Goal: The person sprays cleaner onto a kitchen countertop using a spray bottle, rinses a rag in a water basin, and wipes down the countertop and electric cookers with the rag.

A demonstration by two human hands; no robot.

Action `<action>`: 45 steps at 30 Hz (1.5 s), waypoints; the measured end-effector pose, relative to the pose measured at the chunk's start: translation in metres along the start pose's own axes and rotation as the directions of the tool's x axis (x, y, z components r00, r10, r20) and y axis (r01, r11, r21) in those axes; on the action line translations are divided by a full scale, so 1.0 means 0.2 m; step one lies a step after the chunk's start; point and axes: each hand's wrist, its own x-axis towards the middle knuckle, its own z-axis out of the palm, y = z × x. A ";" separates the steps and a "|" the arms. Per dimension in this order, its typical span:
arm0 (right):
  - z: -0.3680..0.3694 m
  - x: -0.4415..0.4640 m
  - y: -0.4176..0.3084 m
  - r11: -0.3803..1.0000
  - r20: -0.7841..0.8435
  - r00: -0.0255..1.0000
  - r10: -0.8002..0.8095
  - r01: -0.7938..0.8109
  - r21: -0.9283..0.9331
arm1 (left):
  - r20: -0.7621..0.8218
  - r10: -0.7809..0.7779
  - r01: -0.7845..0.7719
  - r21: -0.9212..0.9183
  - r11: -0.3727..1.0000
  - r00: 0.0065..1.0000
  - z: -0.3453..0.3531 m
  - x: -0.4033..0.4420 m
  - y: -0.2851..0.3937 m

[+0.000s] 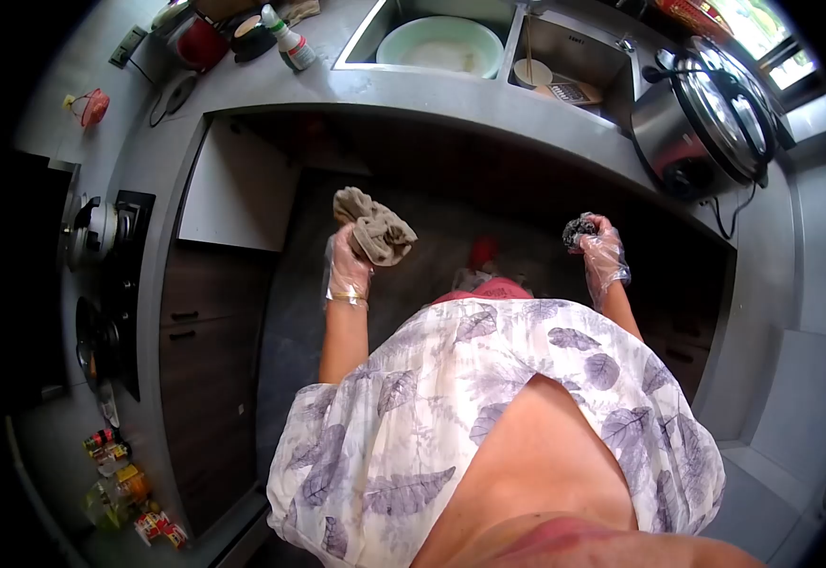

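Note:
My left hand (349, 260), in a clear plastic glove, is closed around a crumpled brown-grey cloth (380, 232). The cloth hangs over the fingers, above the dark floor. On the other side, my right hand (602, 248) wears the same kind of glove and grips a dark steel wool scrubber (579, 230). Both hands are held apart in front of my body, below the counter's front edge and touching neither counter nor sink.
Ahead, the grey counter (337, 90) holds a double sink (517, 80) with a pale green basin (439, 47) in its left bowl. A spray bottle (287, 40) stands left of it, a large steel cooker (702, 118) right. A gas stove (134, 284) is at far left.

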 end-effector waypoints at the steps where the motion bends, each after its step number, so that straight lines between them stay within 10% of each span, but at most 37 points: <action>1: 0.01 -0.02 -0.08 1.000 -0.014 1.000 0.017 -0.017 0.015 | 0.036 -0.058 0.057 0.028 0.998 0.998 0.07 -0.05 0.07; 3: 0.05 -0.21 0.18 0.987 -0.042 0.995 0.093 -0.087 0.135 | 0.049 -0.081 0.068 0.223 0.972 0.995 0.04 -0.21 0.19; 12: 0.17 0.16 0.10 0.924 -0.047 0.970 -0.237 0.240 0.297 | 0.338 0.109 -0.116 0.001 0.993 0.935 0.78 0.38 0.20; 17: 0.16 -0.30 0.01 0.970 0.018 0.996 -0.083 0.077 0.231 | 0.188 -0.143 0.115 0.149 0.982 0.972 0.85 0.24 0.04; 19: 0.46 0.44 -0.17 0.963 0.036 0.981 -0.193 0.182 0.200 | 0.354 -0.174 0.113 0.188 0.976 0.919 1.12 0.93 0.16; 27: 0.91 0.74 -0.52 0.951 0.042 0.976 -0.212 0.196 0.241 | 0.534 -0.426 0.123 0.511 0.851 0.730 0.70 1.25 0.24; 34: 1.45 1.03 -0.64 0.966 0.214 0.960 -0.180 0.132 0.221 | 0.107 -0.337 0.232 0.533 0.814 0.936 0.40 1.24 0.51; 43: 2.32 1.58 -0.97 0.990 0.399 0.917 0.010 -0.066 0.126 | 0.162 0.256 -0.270 0.837 0.475 0.953 0.10 1.37 0.64; 45: 2.43 1.71 -0.90 0.903 0.363 0.932 0.005 0.152 -0.401 | 0.153 0.269 -0.276 0.815 0.510 0.951 0.11 1.38 0.68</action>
